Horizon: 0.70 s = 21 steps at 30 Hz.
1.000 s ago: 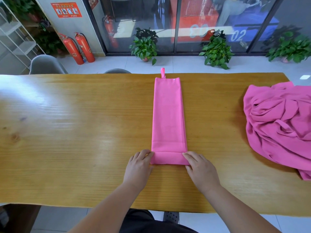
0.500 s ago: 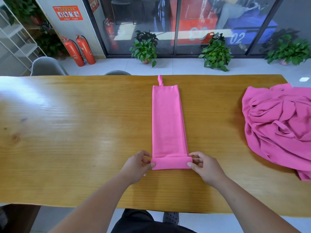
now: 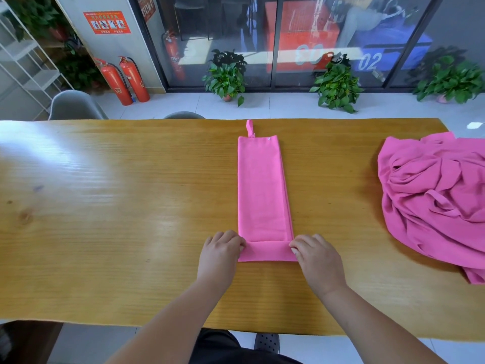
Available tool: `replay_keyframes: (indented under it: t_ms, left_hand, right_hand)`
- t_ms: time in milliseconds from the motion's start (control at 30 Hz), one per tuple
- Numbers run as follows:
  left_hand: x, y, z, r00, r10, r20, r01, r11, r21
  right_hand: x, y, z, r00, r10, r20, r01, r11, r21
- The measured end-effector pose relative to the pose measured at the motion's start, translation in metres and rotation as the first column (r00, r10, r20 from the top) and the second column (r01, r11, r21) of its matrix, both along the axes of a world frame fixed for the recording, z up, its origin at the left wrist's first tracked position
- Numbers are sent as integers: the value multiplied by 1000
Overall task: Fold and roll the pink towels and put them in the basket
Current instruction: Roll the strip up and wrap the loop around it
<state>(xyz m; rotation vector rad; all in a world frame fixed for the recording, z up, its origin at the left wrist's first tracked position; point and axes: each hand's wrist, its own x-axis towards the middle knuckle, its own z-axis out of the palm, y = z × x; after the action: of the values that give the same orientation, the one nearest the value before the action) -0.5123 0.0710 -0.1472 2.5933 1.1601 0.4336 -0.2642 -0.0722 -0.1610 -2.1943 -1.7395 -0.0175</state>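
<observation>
Lying on the bench: the folded towel (image 3: 263,190) was a long, narrow pink strip that ran away from the person, at about the middle of the bench (image 3: 118,206).
Far end of strip: a hanging loop (image 3: 249,128) stuck out past the far left corner, and a small round snap (image 3: 269,138) sat near the far edge.
Near end of strip: a turned-over band (image 3: 267,251) lay flat across the full width of the strip, on top of it.
Left hand (image 3: 221,254): fingers were curled down and gripped the left end of the turned-over band; the thumb was hidden under the hand.
Right hand (image 3: 317,261): fingers were curled and gripped the right end of the same band, fingertips on the cloth; the thumb was not visible.
Forearms: both were bare and reached over the near edge of the bench.
Heap of pink towels (image 3: 435,200): it lay crumpled at the right end of the bench, well apart from the folded towel and from both hands.
Bench surface: yellow-brown wood with visible grain and a glossy reflection at the left.
Floor beyond bench: the left plant (image 3: 227,77), middle plant (image 3: 337,86) and right plant (image 3: 451,82) stood in pots along a glass wall.
Left background: two red fire extinguishers (image 3: 114,82) stood against a pillar bearing a red notice (image 3: 107,22); a grey chair (image 3: 74,106) and a white rack (image 3: 23,61) were nearby.
</observation>
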Motion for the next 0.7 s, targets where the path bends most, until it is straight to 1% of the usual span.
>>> replay_keyframes:
  t_ms: [33, 100, 167, 267, 300, 367, 433, 500, 600, 700]
  left_hand:
    - [-2, -5, -3, 1000, -4, -2, 4, 999, 54]
    - [-7, -13, -5, 1000, -11, 26, 9, 996, 88]
    - [-13, -18, -5, 999, -15, 40, 12, 998, 68]
    - [-14, -15, -6, 999, 7, -48, -7, 1000, 2]
    - [-13, -11, -5, 997, 21, -74, -23, 999, -29]
    - [-9, -3, -1, 995, 48, -93, -61, 989, -137]
    - [-6, 4, 5, 995, 80, -66, -96, 950, -296]
    - [-5, 11, 11, 993, 115, -40, -121, 898, -423]
    - [-10, 19, 15, 988, 153, -12, -132, 803, -581]
    - [-20, 23, 18, 986, 167, 26, -95, 676, -731]
  right_hand:
    - [1, -3, -4, 1000, 14, 26, -14, 1000, 5]
    - [2, -8, -7, 999, 29, 39, -29, 999, 12]
    - [3, -10, -4, 999, 46, 25, -46, 999, -9]
    - [8, -6, 0, 997, 67, 36, -63, 993, -96]
    - [9, -2, 3, 998, 54, 17, -52, 991, -122]
    - [8, 6, 10, 998, 9, -57, -19, 984, -176]
    - [10, 14, 17, 975, -57, -214, 0, 967, -254]
    - [15, 19, 21, 930, -115, -349, -5, 946, -324]
    - [25, 18, 20, 875, -156, -458, -23, 932, -362]
    - [25, 13, 24, 814, -224, -536, -3, 921, -389]
